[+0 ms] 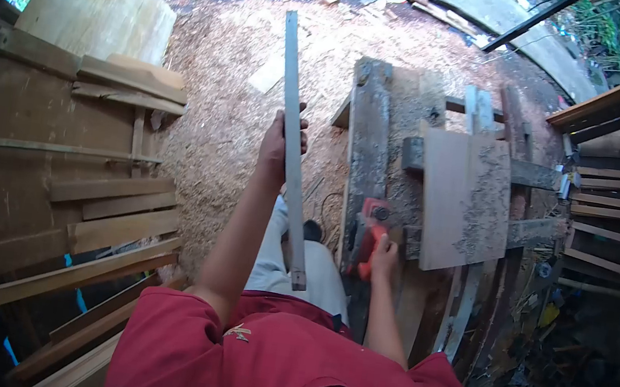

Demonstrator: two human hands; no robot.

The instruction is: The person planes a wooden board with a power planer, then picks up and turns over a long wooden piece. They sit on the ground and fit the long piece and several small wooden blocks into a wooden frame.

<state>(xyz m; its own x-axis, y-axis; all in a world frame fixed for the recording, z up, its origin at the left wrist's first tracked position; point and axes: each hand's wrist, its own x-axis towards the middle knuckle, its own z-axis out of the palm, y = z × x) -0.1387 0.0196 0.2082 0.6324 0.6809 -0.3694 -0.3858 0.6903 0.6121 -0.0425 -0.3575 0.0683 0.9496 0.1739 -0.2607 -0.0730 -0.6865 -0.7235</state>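
Note:
My left hand (275, 146) is wrapped round a long, narrow grey wooden strip (291, 74). The strip hangs in the air before my body, its far end above the shavings and its near end by my waist. On the right, my right hand (384, 258) grips the handle of a red electric planer (374, 216), at the left side of a rough workbench (366, 150). A flat pale board (446, 200), partly strewn with shavings, lies across the bench to the right of the planer.
Wood shavings (216, 103) cover the ground ahead. Several planks (121, 227) rest along the left beside a large plywood sheet (100, 5). Small wooden frames (606, 250) stand at the far right. A dark cable (328, 204) runs near my feet.

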